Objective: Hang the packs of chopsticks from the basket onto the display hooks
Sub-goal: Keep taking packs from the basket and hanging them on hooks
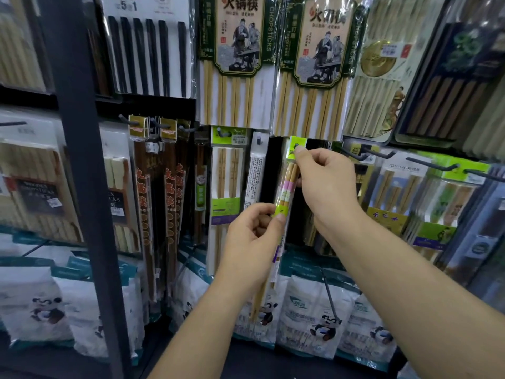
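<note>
Chopstick pack, narrow and clear with a green header and pink and yellow bands, is held nearly upright against the display wall, its header level with a dark gap between hanging goods. The right hand pinches the pack's top at the header, and the left hand pinches its middle between thumb and fingers. Just to the left hang a narrow white pack and a green-headed pack; further left are long dark red packs. Large bamboo packs from the row above hang close over the header. Dark display hooks jut out on the right. Panda-printed bags fill the row below, and a dark upright post stands at the left.
</note>
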Demonstrator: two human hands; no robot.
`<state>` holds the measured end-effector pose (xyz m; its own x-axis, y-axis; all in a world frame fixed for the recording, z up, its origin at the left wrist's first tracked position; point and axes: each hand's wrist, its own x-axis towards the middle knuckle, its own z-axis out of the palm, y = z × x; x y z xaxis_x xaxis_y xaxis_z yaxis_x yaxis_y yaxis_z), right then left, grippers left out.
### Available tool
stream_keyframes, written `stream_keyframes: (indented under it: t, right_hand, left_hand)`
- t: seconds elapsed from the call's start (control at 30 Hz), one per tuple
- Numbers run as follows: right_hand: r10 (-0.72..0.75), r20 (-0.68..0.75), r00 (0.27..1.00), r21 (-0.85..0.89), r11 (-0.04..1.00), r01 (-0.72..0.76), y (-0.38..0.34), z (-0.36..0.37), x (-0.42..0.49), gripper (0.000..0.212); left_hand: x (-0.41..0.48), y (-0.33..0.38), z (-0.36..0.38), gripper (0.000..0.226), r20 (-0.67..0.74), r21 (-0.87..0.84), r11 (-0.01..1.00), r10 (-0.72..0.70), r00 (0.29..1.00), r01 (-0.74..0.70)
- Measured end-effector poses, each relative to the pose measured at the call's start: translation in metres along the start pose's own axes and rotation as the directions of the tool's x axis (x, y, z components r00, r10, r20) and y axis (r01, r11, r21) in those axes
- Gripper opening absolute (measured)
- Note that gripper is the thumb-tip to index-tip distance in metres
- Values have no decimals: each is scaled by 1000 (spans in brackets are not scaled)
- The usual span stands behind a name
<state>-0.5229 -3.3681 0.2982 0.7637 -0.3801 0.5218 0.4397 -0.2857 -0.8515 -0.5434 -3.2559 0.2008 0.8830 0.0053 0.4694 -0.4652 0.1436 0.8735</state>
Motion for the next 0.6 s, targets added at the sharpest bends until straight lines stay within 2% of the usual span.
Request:
stream_keyframes:
  t: [0.1, 0.4, 0.47, 0.6]
  right_hand:
    - [5, -2, 1000, -30, 1000, -5, -2, 1, 2, 46]
    - [-13, 15, 1000, -104, 994, 15, 0, 0, 5, 51]
    - [-45, 19, 999, -163, 986, 48, 6, -1, 4, 46]
    - [-122, 26, 992, -234, 964, 125, 19, -5, -7, 23]
  left_hand:
    - [-1, 1, 0, 13, -1, -4, 1000, 2, 1000, -2]
    - [-2, 1, 1, 11, -1, 3, 1000, 14, 1000, -14]
    - [-2, -2, 1, 8, -9, 6, 1000, -8, 1000, 8]
    - [-2, -10, 1, 11, -14, 65, 997, -41, 999, 42]
